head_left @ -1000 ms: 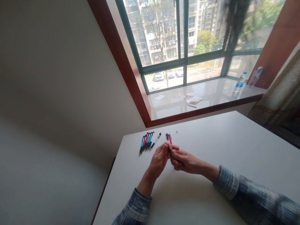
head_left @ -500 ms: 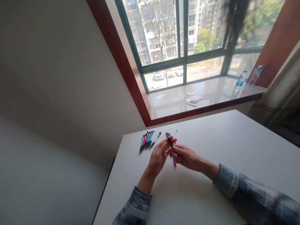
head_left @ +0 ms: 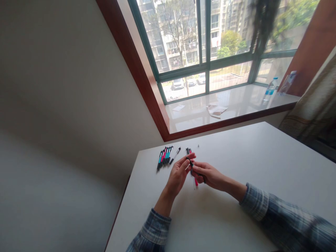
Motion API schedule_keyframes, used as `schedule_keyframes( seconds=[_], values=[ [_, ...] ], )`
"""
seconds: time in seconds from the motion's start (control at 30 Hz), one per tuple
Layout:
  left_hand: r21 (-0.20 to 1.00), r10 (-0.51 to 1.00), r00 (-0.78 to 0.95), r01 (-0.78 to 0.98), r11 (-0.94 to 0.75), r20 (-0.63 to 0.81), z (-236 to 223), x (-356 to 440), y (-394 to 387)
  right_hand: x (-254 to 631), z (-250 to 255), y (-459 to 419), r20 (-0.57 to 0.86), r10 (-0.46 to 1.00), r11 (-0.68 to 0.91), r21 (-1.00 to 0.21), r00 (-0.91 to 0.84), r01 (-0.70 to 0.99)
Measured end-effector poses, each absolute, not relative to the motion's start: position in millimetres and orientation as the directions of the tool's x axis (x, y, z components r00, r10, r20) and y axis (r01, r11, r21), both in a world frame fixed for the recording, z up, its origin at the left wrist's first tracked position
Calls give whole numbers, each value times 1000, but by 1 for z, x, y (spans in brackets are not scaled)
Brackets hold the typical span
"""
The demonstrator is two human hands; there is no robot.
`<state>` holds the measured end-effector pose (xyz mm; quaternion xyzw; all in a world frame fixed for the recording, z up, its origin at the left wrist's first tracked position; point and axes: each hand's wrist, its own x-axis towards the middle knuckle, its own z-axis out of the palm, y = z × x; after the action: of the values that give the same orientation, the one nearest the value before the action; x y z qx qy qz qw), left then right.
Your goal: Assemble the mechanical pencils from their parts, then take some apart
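Both hands meet above the white table (head_left: 236, 154), with a dark pen (head_left: 190, 161) between them. My left hand (head_left: 179, 174) pinches the upper end of the pen between thumb and fingers. My right hand (head_left: 208, 175) is closed round its lower part, and a dark end sticks out below the fingers. Fingers cover much of it, so I cannot tell whether it is whole or in parts. Under the hands lie a pink pen (head_left: 196, 182) and other pen pieces, partly hidden. Left of them is a row of several pens (head_left: 164, 157), black, blue and pink, beside a separate clear-and-black pen (head_left: 174, 156).
A tiny grey piece (head_left: 198, 146) lies near the table's back edge. Behind, the window sill (head_left: 189, 122) holds a crumpled cloth (head_left: 216, 111), a paper slip (head_left: 179, 108) and two clear bottles, one with a blue label (head_left: 270, 89). A wall (head_left: 78, 122) rises at the left.
The dark pen has shifted slightly down and right in the fingers, and its lower end now shows below my right hand. The hands stay nearly in place.
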<state>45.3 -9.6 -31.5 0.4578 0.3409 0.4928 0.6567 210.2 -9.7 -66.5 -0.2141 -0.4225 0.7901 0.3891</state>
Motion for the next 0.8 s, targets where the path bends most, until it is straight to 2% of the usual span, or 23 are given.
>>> schedule_keyframes(
  seconds=[0.1, 0.23, 0.37, 0.6, 0.73, 0.8],
  values=[
    [941, 960, 280, -327, 82, 13, -33, 46, -10, 211, -65, -9, 9, 790, -332, -834, -612, -441],
    [958, 981, 189, -286, 21, 35, -35, 46, -9, 212, -64, -8, 91, 794, -179, -910, -601, -375],
    [974, 991, 125, -224, -20, 49, -33, 45, -8, 213, -64, -8, 105, 826, -56, -962, -554, -266],
    [963, 964, 267, -257, 78, -6, -27, 43, -11, 211, -67, -8, 63, 842, -155, -923, -535, -353],
    [962, 978, 210, -266, 62, -5, -28, 44, -10, 211, -68, -6, 73, 829, -156, -922, -555, -354],
    [972, 987, 160, -231, 28, 10, -29, 44, -8, 211, -67, -4, 92, 827, -103, -945, -555, -310]
  ],
)
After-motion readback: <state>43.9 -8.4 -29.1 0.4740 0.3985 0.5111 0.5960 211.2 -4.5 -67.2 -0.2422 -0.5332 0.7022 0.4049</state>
